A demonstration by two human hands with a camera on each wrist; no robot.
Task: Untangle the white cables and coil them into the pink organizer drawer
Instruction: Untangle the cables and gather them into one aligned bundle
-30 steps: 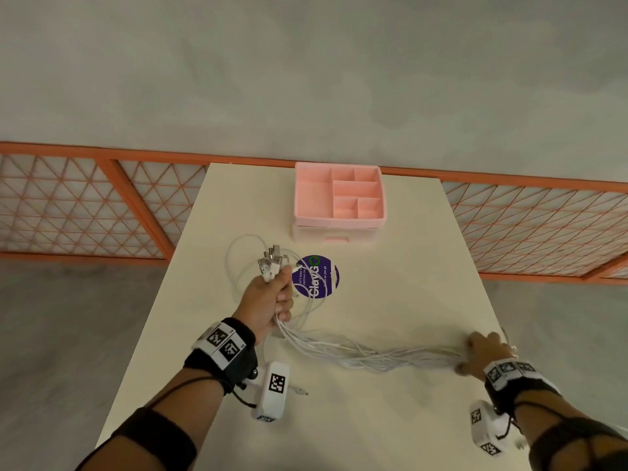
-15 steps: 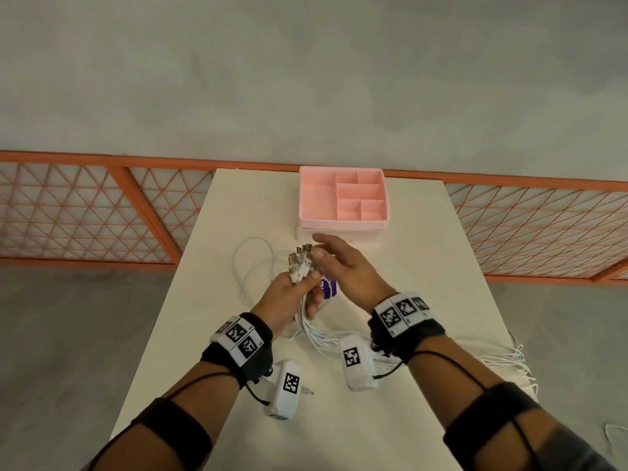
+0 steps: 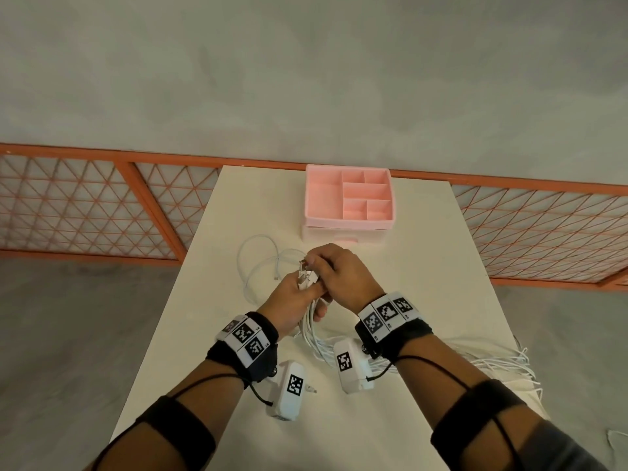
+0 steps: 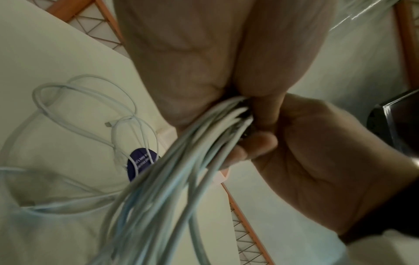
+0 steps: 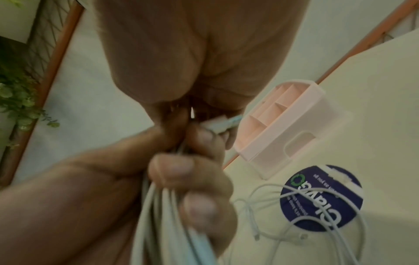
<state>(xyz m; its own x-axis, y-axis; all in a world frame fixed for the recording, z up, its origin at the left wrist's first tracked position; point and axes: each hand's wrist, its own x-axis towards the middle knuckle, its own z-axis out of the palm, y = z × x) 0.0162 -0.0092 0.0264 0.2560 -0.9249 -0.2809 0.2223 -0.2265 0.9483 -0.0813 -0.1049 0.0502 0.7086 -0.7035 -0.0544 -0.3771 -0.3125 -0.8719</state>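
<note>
White cables (image 3: 317,338) are hanging in a thick bundle from the left hand (image 3: 292,300), whose fingers are curling tight around them above the table (image 3: 424,300); their loose ends are trailing off the table's right edge. Right hand (image 3: 343,277) is pinching the connector ends (image 3: 304,273) sticking up from that fist. Just beyond, a looped cable (image 3: 258,260) is lying across a round purple sticker (image 5: 322,197). Farthest off, the pink organizer drawer (image 3: 350,202) is sitting at the table's far edge.
</note>
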